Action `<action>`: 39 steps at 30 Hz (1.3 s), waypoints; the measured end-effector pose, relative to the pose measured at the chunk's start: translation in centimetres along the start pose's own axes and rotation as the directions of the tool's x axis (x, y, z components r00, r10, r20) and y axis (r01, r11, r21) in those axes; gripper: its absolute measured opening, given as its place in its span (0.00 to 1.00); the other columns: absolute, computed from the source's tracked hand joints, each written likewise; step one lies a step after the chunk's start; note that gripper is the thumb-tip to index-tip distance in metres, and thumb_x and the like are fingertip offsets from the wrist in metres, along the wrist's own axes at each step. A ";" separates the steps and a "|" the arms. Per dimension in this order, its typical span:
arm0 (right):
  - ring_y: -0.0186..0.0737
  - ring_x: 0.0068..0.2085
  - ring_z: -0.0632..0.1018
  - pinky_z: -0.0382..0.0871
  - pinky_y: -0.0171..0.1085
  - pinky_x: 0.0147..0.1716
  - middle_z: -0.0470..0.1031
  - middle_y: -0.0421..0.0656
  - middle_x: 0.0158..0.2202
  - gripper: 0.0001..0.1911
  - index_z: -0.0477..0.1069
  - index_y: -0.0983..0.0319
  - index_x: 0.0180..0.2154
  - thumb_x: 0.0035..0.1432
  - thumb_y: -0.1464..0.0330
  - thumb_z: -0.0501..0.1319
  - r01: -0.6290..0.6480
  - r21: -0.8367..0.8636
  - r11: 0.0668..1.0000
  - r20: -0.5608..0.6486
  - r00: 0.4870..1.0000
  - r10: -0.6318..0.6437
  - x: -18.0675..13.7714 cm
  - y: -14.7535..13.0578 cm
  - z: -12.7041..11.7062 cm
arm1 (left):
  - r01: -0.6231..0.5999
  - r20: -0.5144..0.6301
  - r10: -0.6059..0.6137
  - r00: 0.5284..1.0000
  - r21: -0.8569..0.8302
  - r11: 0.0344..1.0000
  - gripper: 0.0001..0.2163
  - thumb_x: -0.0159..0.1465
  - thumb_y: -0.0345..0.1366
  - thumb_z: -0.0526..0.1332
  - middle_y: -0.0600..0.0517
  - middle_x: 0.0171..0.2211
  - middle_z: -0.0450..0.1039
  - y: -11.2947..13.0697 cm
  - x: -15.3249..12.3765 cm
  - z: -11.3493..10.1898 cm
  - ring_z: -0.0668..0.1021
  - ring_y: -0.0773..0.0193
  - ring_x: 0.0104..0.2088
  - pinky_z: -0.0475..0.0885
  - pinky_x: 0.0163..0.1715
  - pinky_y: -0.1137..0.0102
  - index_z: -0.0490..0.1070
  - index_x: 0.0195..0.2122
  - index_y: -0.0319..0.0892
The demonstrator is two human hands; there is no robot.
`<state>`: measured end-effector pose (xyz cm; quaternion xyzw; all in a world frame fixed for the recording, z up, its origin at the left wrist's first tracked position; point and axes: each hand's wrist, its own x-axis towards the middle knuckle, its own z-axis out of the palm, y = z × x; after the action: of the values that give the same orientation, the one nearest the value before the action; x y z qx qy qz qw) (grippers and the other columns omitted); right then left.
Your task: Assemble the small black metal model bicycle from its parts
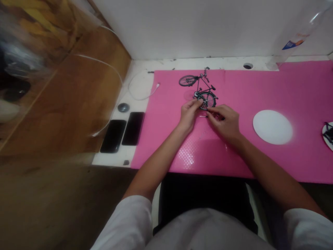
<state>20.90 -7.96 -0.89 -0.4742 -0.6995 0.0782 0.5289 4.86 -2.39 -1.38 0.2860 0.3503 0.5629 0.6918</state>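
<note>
A small dark model bicycle point(203, 83) is tilted over the pink mat, its handlebar toward the wall and one wheel nearest me. My left hand point(189, 113) is closed on the bicycle, with thumb and fingers near the crank and the near wheel. Just right of it, my right hand point(225, 119) pinches at the lower edge of that wheel. What its fingertips hold, if anything, is too small to make out. A thin metal rod point(203, 116) shows between the hands, and something dark and reddish is partly hidden under the right fingers.
Two black phones point(113, 136) lie left of the pink mat point(234, 86), near a round dark disc point(123, 107) and a white cable point(144, 99). On the right are a white round plate point(272, 127), black parts on another dish point(328, 133), and a clear plastic bottle point(293, 41).
</note>
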 end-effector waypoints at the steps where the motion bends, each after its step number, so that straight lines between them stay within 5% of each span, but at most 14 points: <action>1: 0.37 0.33 0.83 0.80 0.39 0.36 0.88 0.42 0.38 0.09 0.89 0.55 0.48 0.68 0.71 0.73 -0.002 0.002 1.000 -0.007 1.000 0.002 0.0 0.0 0.0 | 0.007 0.006 -0.007 1.000 -0.014 1.000 0.13 0.58 0.41 0.85 0.52 0.35 0.84 0.1 0.0 0.0 0.83 0.65 0.36 0.76 0.46 0.68 0.85 0.34 0.43; 9: 0.41 0.36 0.85 0.83 0.42 0.38 0.89 0.44 0.42 0.09 0.89 0.55 0.49 0.69 0.65 0.71 -0.156 -0.004 0.988 -0.013 0.988 0.156 -0.1 0.0 0.0 | -0.009 -0.032 0.008 0.999 -0.006 1.000 0.12 0.62 0.43 0.82 0.52 0.36 0.86 0.6 -0.5 0.7 0.85 0.66 0.37 0.78 0.48 0.70 0.85 0.35 0.42; 14: 0.41 0.36 0.84 0.77 0.38 0.29 0.89 0.45 0.43 0.10 0.88 0.55 0.49 0.68 0.64 0.70 -0.235 0.060 0.970 -0.035 0.971 0.237 0.1 0.0 0.2 | -0.043 -0.034 0.044 0.998 0.034 0.998 0.12 0.62 0.43 0.83 0.52 0.38 0.87 0.4 -0.4 0.6 0.86 0.65 0.39 0.79 0.49 0.69 0.85 0.36 0.43; 22: 0.37 0.31 0.77 0.73 0.38 0.30 0.86 0.42 0.38 0.10 0.88 0.55 0.49 0.71 0.67 0.67 -0.125 -0.007 0.992 -0.075 0.990 0.124 0.6 -0.3 0.0 | -0.098 0.005 0.098 0.995 0.071 0.993 0.16 0.61 0.46 0.83 0.49 0.42 0.88 0.2 -0.2 0.4 0.88 0.60 0.47 0.81 0.55 0.66 0.86 0.41 0.43; 39: 0.44 0.41 0.81 0.81 0.47 0.43 0.84 0.44 0.41 0.10 0.89 0.52 0.49 0.73 0.65 0.68 -0.065 -0.098 0.993 -0.068 0.996 0.059 0.5 1.0 0.0 | -0.009 -0.053 0.017 0.998 0.138 0.990 0.16 0.65 0.50 0.81 0.48 0.40 0.89 0.7 -0.8 0.7 0.90 0.59 0.39 0.88 0.46 0.64 0.85 0.41 0.43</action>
<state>21.50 -7.06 -1.15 -0.5239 -0.6701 0.0440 0.5241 4.87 -3.06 -0.30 0.3199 0.4050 0.5496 0.6569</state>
